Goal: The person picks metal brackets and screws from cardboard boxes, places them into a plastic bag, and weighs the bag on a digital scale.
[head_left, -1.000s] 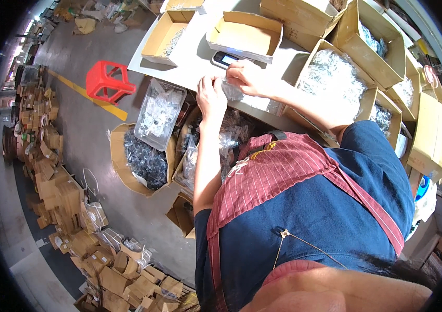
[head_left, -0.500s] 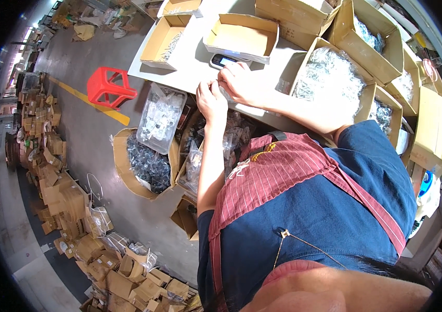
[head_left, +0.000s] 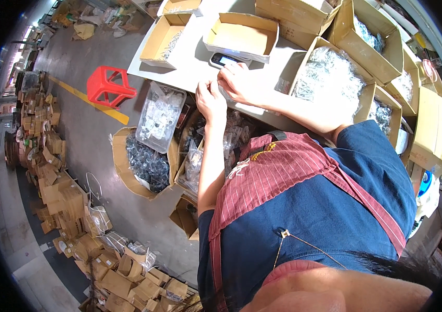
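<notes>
Over the table's near edge, my left hand (head_left: 211, 102) has its fingers pressed together in a pinch. Close beside it, on the right, the fingers of my right hand (head_left: 237, 86) are curled and closed too. Anything between the fingertips is too small or hidden to make out. Just beyond my right hand lies a small dark device with a lit display (head_left: 224, 60), perhaps a scale. Behind that stands a shallow open cardboard box (head_left: 242, 32). To its left, another box (head_left: 154, 46) holds small metal pieces, perhaps screws.
A clear plastic tub (head_left: 154, 136) of small bags rests on a round-cornered carton (head_left: 122, 166) of dark bagged parts. Several cartons crowd the table's right; one holds clear bags (head_left: 330, 78). A red stool (head_left: 107, 87) stands on the floor, with piled cartons (head_left: 70, 200) at far left.
Both hands stay almost in place, with only a very slight shift of the fingers. Nothing else has visibly moved apart from a small shift of the view.
</notes>
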### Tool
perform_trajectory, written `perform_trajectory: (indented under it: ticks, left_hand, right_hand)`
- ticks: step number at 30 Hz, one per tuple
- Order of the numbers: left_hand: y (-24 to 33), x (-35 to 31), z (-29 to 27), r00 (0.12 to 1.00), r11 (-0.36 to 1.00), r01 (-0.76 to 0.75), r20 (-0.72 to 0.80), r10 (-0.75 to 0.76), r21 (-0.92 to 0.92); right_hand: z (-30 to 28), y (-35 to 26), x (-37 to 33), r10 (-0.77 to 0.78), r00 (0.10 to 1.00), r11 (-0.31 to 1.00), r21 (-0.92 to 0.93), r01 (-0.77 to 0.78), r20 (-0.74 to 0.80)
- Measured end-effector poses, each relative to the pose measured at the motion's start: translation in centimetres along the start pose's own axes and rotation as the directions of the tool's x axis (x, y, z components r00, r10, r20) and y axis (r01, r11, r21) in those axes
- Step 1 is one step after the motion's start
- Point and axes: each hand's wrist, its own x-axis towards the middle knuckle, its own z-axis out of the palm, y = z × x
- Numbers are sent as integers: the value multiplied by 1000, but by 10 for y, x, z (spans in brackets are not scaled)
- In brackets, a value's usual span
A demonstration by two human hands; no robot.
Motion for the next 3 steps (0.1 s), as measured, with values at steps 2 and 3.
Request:
perform_trajectory:
  ticks: [2, 3]
  left_hand:
    - [-1, -1, 0, 1000, 1000, 2, 5, -2, 9]
    - [-2, -1, 0, 1000, 1000, 4, 11, -4, 15]
  right_hand:
    - [3, 3, 2, 9, 999, 997, 82, -13, 48]
    - [4, 5, 2, 22, 996, 996, 82, -29, 86]
